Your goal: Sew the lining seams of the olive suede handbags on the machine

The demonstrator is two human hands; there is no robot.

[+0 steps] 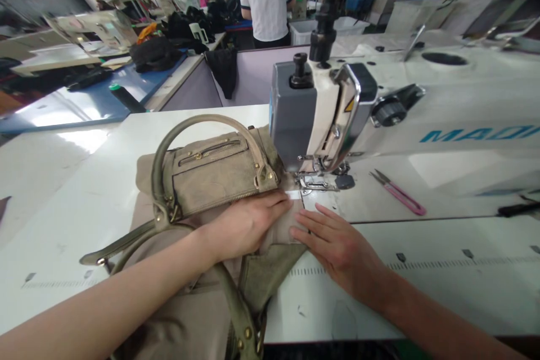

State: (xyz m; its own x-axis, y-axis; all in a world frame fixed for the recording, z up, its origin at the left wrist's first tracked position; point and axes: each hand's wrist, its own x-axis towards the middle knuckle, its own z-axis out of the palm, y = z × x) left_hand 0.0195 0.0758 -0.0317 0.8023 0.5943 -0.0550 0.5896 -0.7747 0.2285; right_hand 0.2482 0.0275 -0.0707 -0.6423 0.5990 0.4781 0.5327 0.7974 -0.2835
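An olive-tan handbag [211,177] with looped handles and a zip lies on the white sewing table, its beige lining spread toward the front. My left hand [248,222] rests on the lining beside the zip, fingers together and pressing the fabric. Flat on the lining's right edge is my right hand [333,244], its fingers spread a little. Both sets of fingertips are just in front of the presser foot [314,183] of the sewing machine [295,118]. A small white strip [294,194] shows near my left fingertips. The needle point is too small to make out.
Pink-handled snips [399,192] lie right of the presser foot, under the machine arm [472,107]. A dark cone with a green tip [126,98] stands at the back left. A person in a white shirt [268,0] is beyond the purple partition [253,76].
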